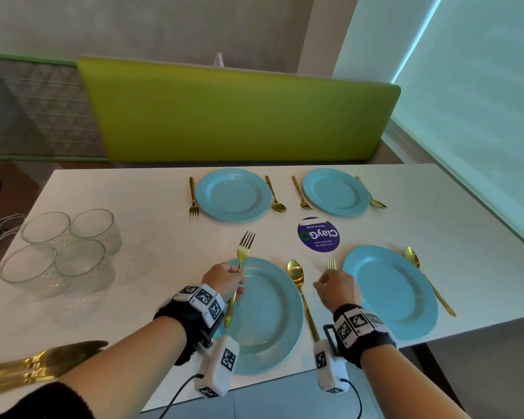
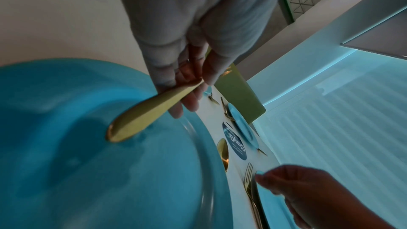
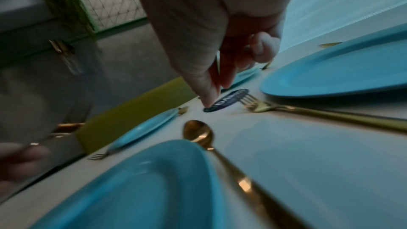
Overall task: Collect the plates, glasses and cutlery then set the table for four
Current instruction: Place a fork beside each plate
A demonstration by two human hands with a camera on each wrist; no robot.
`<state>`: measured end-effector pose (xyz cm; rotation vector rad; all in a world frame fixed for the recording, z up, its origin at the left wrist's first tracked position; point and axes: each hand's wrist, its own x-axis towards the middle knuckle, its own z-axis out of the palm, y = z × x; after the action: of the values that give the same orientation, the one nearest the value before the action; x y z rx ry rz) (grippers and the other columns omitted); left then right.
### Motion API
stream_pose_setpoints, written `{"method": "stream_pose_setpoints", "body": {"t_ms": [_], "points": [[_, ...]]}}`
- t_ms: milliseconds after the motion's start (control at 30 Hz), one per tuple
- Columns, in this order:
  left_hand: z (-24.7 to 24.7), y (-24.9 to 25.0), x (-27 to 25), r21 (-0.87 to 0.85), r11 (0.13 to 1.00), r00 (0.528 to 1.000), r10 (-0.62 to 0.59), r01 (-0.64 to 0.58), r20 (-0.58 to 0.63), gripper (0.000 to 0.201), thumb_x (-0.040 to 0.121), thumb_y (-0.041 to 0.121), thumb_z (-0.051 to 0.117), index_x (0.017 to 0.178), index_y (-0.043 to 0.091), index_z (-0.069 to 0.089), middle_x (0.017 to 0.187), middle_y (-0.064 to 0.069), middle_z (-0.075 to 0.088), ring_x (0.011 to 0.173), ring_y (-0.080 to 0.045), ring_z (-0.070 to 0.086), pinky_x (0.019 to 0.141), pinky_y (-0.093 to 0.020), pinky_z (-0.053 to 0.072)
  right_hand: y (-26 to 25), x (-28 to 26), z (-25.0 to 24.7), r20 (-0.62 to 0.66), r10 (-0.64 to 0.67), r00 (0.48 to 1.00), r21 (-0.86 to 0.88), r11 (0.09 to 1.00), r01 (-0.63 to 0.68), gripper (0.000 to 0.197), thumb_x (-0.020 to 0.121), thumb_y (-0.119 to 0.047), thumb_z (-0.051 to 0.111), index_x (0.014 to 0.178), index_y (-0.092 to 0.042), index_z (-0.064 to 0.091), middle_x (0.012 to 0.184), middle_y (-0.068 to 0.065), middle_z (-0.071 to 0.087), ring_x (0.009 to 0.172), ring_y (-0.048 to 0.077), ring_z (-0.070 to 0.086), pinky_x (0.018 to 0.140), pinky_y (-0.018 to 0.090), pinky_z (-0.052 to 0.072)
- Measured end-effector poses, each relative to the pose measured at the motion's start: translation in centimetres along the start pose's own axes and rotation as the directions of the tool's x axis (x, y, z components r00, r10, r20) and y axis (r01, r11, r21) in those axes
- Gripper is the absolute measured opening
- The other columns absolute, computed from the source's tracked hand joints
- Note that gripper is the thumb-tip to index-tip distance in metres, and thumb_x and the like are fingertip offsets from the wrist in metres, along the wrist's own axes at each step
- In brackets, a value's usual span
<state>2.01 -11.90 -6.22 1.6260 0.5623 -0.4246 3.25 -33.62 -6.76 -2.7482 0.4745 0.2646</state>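
Observation:
My left hand (image 1: 235,281) grips a gold fork (image 1: 243,252) by its handle (image 2: 141,117), tines pointing away, over the left rim of the near-left blue plate (image 1: 270,316). A gold spoon (image 1: 297,276) lies right of that plate. Hovering just above a second gold fork (image 1: 331,264) that lies on the table left of the near-right blue plate (image 1: 390,291) is my right hand (image 1: 325,281). Its fingers hang loosely and hold nothing in the right wrist view, with the fork (image 3: 286,109) flat below them. Another spoon (image 1: 418,264) lies right of that plate.
Two far blue plates (image 1: 233,195) (image 1: 335,192) each have a fork and a spoon beside them. Several clear glasses (image 1: 64,249) stand grouped at the left of the white table (image 1: 152,237). Gold knives (image 1: 43,362) lie at the near left. A purple round sticker (image 1: 319,234) marks the middle.

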Motion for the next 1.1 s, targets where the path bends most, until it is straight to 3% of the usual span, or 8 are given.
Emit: {"method": "stream_pose_setpoints", "body": {"t_ms": [133,267,333,433,567,733,867,1100], "points": [[-1.6,-0.5,-1.1,-0.078,0.995,0.997,-0.054,0.057,0.047,0.017,0.096,0.011,0.047,0.079,0.010,0.049,0.073,-0.005,0.048,0.057,-0.017,0.049,0.057,-0.029,0.045,-5.2,-3.8,0.9,0.079,-0.169,0.982,0.111,0.981,0.160,0.023,0.084,-0.034,0.064,0.098,-0.016,0.070,0.103,0.002,0.068,0.090,0.018,0.061,0.073,0.021,0.044],[-3.9,-1.3,-2.7,-0.047,0.996,0.992,-0.073,0.078,0.100,0.010,0.095,0.014,0.049,0.087,0.010,0.052,0.076,-0.005,0.050,0.068,-0.020,0.053,0.076,-0.043,0.054,-10.3,-8.6,3.0,0.218,-0.301,0.928,0.257,0.935,0.243,0.022,0.085,-0.031,0.066,0.094,-0.012,0.071,0.078,-0.005,0.062,0.077,0.010,0.054,0.059,0.010,0.039],[-5.5,-1.8,-3.6,-0.033,0.997,0.990,-0.064,0.069,0.125,0.011,0.094,0.014,0.049,0.084,0.011,0.052,0.077,-0.008,0.055,0.074,-0.023,0.055,0.075,-0.043,0.057,-12.4,-10.6,4.1,0.221,-0.300,0.928,0.292,0.928,0.230,0.016,0.086,-0.026,0.063,0.075,-0.018,0.071,0.070,-0.004,0.062,0.065,0.009,0.051,0.064,0.020,0.044],[-8.3,-2.9,-4.6,0.019,1.000,0.988,-0.027,0.025,0.149,0.016,0.093,0.015,0.047,0.078,0.016,0.051,0.092,-0.019,0.064,0.078,-0.025,0.056,0.064,-0.035,0.054,-15.0,-13.3,5.8,0.193,-0.231,0.954,0.335,0.929,0.157,0.037,0.086,-0.017,0.059,0.053,-0.032,0.053,0.060,-0.010,0.057,0.053,0.002,0.048,0.073,0.026,0.051],[-12.4,-4.2,-5.7,0.059,0.998,0.979,-0.041,0.030,0.199,0.018,0.093,0.014,0.044,0.077,0.019,0.052,0.090,-0.011,0.057,0.087,-0.026,0.055,0.070,-0.037,0.049,-17.5,-15.9,7.7,0.212,-0.151,0.966,0.405,0.913,0.054,0.032,0.085,-0.017,0.061,0.055,-0.029,0.057,0.074,0.001,0.065,0.051,0.005,0.049,0.053,0.017,0.045],[-17.4,-4.7,-5.8,0.134,0.991,0.991,-0.029,0.011,0.133,0.006,0.094,0.018,0.048,0.095,0.016,0.053,0.088,-0.003,0.050,0.095,-0.023,0.052,0.080,-0.033,0.048,-18.4,-16.8,9.9,0.249,-0.054,0.967,0.255,0.967,-0.012,0.013,0.083,-0.018,0.064,0.082,-0.010,0.074,0.088,0.004,0.071,0.078,0.016,0.062,0.081,0.027,0.052],[-20.4,-5.5,-4.6,0.192,0.981,0.991,-0.028,0.002,0.133,0.014,0.091,0.019,0.050,0.078,0.020,0.053,0.078,-0.001,0.052,0.088,-0.024,0.052,0.070,-0.028,0.046,-18.8,-16.4,11.4,0.257,-0.005,0.966,0.124,0.992,-0.028,0.024,0.087,-0.023,0.061,0.095,-0.005,0.073,0.107,0.008,0.071,0.104,0.021,0.065,0.093,0.030,0.052],[-23.0,-6.6,-3.8,0.229,0.973,0.992,-0.029,0.001,0.119,0.025,0.091,0.012,0.046,0.069,0.020,0.050,0.072,-0.003,0.050,0.079,-0.025,0.050,0.065,-0.026,0.043,-19.5,-15.5,13.9,0.241,0.021,0.970,-0.042,0.999,-0.011,0.026,0.089,-0.019,0.054,0.106,-0.007,0.070,0.109,0.011,0.070,0.103,0.026,0.065,0.090,0.036,0.054]]}}
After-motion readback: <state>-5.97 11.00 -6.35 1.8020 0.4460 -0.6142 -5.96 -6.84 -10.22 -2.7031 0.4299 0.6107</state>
